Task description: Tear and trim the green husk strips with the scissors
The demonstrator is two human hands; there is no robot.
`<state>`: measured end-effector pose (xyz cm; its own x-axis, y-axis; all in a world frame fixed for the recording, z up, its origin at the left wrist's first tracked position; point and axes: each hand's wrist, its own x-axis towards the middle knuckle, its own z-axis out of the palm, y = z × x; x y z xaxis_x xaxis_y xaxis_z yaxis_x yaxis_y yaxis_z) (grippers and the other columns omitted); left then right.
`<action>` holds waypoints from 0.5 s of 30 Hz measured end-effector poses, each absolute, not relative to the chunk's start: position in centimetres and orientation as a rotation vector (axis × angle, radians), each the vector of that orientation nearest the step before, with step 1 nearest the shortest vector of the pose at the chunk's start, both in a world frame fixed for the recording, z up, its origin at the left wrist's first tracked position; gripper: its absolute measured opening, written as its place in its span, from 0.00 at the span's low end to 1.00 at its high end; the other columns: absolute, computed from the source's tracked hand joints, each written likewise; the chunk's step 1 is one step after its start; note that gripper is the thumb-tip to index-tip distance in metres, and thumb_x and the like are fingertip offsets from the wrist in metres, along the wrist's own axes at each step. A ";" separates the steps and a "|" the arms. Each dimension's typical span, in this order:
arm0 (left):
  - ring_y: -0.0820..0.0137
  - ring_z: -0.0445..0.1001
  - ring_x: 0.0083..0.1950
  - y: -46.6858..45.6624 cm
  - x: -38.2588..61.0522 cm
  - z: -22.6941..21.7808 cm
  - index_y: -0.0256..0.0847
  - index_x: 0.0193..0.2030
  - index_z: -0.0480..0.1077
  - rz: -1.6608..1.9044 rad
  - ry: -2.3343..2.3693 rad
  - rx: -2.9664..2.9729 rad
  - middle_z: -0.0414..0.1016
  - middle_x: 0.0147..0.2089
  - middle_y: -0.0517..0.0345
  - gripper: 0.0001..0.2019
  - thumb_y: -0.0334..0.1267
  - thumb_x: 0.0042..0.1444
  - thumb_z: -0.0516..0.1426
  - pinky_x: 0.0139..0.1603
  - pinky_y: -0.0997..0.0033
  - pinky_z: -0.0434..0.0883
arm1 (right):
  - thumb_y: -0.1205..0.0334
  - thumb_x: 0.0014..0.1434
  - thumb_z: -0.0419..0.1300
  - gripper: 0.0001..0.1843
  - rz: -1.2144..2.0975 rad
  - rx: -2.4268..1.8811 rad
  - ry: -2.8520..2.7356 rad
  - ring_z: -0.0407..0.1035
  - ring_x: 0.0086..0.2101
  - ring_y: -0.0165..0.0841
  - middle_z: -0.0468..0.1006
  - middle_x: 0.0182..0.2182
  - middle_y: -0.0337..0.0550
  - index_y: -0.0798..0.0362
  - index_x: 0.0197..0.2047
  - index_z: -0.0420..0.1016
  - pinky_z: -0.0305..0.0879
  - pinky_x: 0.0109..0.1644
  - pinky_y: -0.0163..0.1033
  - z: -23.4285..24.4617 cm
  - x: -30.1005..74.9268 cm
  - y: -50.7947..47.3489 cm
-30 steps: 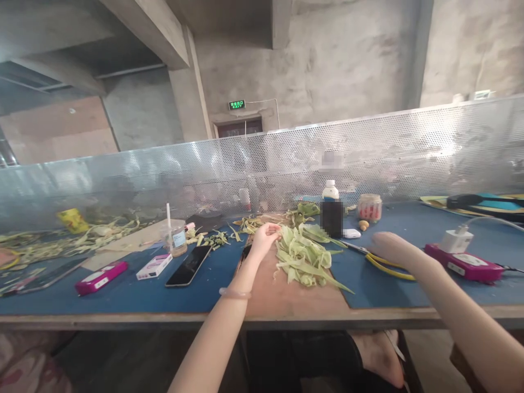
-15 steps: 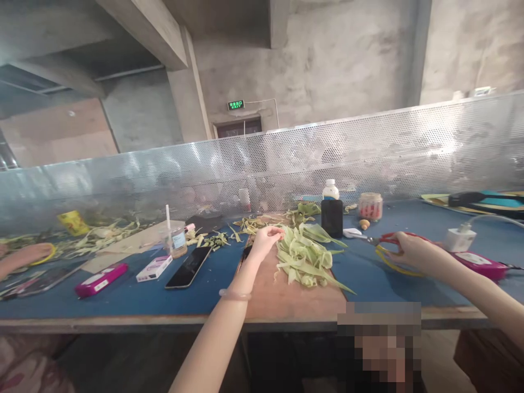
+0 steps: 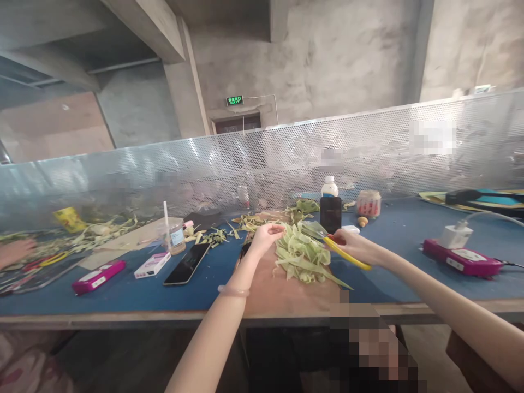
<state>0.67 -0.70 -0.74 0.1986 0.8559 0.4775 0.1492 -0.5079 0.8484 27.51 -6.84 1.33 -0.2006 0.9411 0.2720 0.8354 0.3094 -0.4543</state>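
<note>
A loose pile of pale green corn husks (image 3: 303,256) lies on a brown board (image 3: 266,305). My left hand (image 3: 267,236), a bracelet on its wrist, is closed in a pinch at the pile's upper left edge, its fingertips against a husk. In my right hand (image 3: 352,244) is a pair of scissors (image 3: 347,257) with yellow and red handles. Their blades point left and reach the right side of the pile; the tips are hard to make out among the leaves.
Behind the husks stand a black phone-like device (image 3: 331,214), a white-capped bottle (image 3: 329,186) and a jar (image 3: 368,204). A charger sits on a magenta power strip (image 3: 462,259) at right. Leftward are a phone (image 3: 187,264), a drink cup (image 3: 177,240) and another person's hand (image 3: 16,252).
My right hand has brought the scissors leftward from the blue tabletop to the husks. My left hand stays almost where it was. At far left, the other person's hand has left the scissors there.
</note>
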 end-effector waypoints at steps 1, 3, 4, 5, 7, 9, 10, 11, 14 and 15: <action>0.66 0.73 0.41 -0.6 0.7 -0.8 0.34 0.36 0.71 1.358 0.928 1.807 0.75 0.40 0.47 0.13 0.36 0.42 0.61 0.44 0.64 0.68 | 0.43 0.45 0.55 0.22 0.360 -1.532 -2.150 0.65 0.30 0.34 0.71 0.29 0.43 0.54 0.33 0.65 0.58 0.29 0.35 1.7 27.2 -6.3; 0.67 0.73 0.41 -0.5 0.7 -0.9 0.34 0.36 0.70 1.385 0.906 1.802 0.75 0.40 0.48 0.13 0.36 0.42 0.61 0.44 0.64 0.68 | 0.42 0.46 0.55 0.23 0.550 -1.463 -2.264 0.63 0.25 0.31 0.69 0.26 0.41 0.54 0.33 0.65 0.57 0.25 0.34 2.4 26.9 -5.1; 0.67 0.73 0.40 -0.4 0.6 -0.9 0.34 0.36 0.70 1.384 0.904 1.798 0.75 0.39 0.48 0.14 0.36 0.42 0.61 0.44 0.64 0.68 | 0.41 0.46 0.54 0.23 0.679 -1.447 -2.286 0.61 0.22 0.28 0.67 0.24 0.39 0.54 0.33 0.65 0.56 0.23 0.33 2.7 26.8 -4.5; 0.67 0.73 0.40 -0.4 0.6 -0.9 0.34 0.37 0.70 1.381 0.899 1.795 0.75 0.39 0.48 0.14 0.37 0.42 0.61 0.44 0.64 0.68 | 0.41 0.46 0.54 0.23 0.824 -1.433 -2.295 0.59 0.19 0.26 0.65 0.22 0.37 0.53 0.34 0.65 0.54 0.20 0.32 2.8 26.8 -3.9; 0.67 0.73 0.41 -0.5 0.5 -0.9 0.34 0.37 0.70 1.378 0.889 1.792 0.75 0.39 0.48 0.13 0.36 0.43 0.61 0.45 0.64 0.68 | 0.41 0.46 0.54 0.23 1.074 -1.404 -2.283 0.54 0.15 0.23 0.62 0.19 0.35 0.52 0.34 0.64 0.51 0.16 0.30 2.9 26.9 -2.8; 0.66 0.73 0.42 -0.6 0.4 -0.8 0.35 0.38 0.70 1.388 0.893 1.777 0.75 0.39 0.48 0.13 0.37 0.43 0.60 0.45 0.64 0.69 | 0.42 0.47 0.54 0.21 1.212 -1.337 -2.271 0.53 0.14 0.22 0.61 0.18 0.33 0.52 0.34 0.63 0.50 0.14 0.29 2.7 27.1 -2.0; 0.66 0.73 0.42 -0.6 0.4 -0.8 0.35 0.38 0.70 1.392 0.896 1.768 0.75 0.39 0.47 0.13 0.37 0.43 0.60 0.45 0.64 0.69 | 0.43 0.47 0.55 0.20 1.252 -1.295 -2.271 0.53 0.14 0.21 0.61 0.18 0.33 0.52 0.34 0.63 0.50 0.14 0.29 2.6 27.2 -1.8; 0.66 0.73 0.42 -0.7 0.4 -0.7 0.35 0.38 0.70 1.391 0.897 1.759 0.75 0.39 0.47 0.13 0.37 0.43 0.60 0.45 0.64 0.69 | 0.44 0.47 0.55 0.20 1.281 -1.259 -2.271 0.53 0.14 0.21 0.61 0.18 0.33 0.53 0.33 0.63 0.50 0.14 0.29 2.5 27.3 -1.7; 0.66 0.73 0.41 -0.7 0.5 -0.7 0.34 0.37 0.70 1.377 0.890 1.747 0.75 0.39 0.47 0.14 0.36 0.43 0.61 0.45 0.64 0.68 | 0.44 0.47 0.55 0.19 1.320 -1.211 -2.266 0.53 0.14 0.21 0.61 0.17 0.34 0.53 0.32 0.64 0.50 0.13 0.28 2.5 27.4 -1.9; 0.67 0.73 0.41 -0.7 0.5 -0.7 0.34 0.37 0.69 1.373 0.889 1.748 0.75 0.39 0.47 0.14 0.37 0.42 0.61 0.45 0.64 0.68 | 0.44 0.48 0.55 0.19 1.326 -1.209 -2.264 0.53 0.13 0.21 0.61 0.17 0.33 0.54 0.31 0.64 0.50 0.13 0.28 2.5 27.4 -2.0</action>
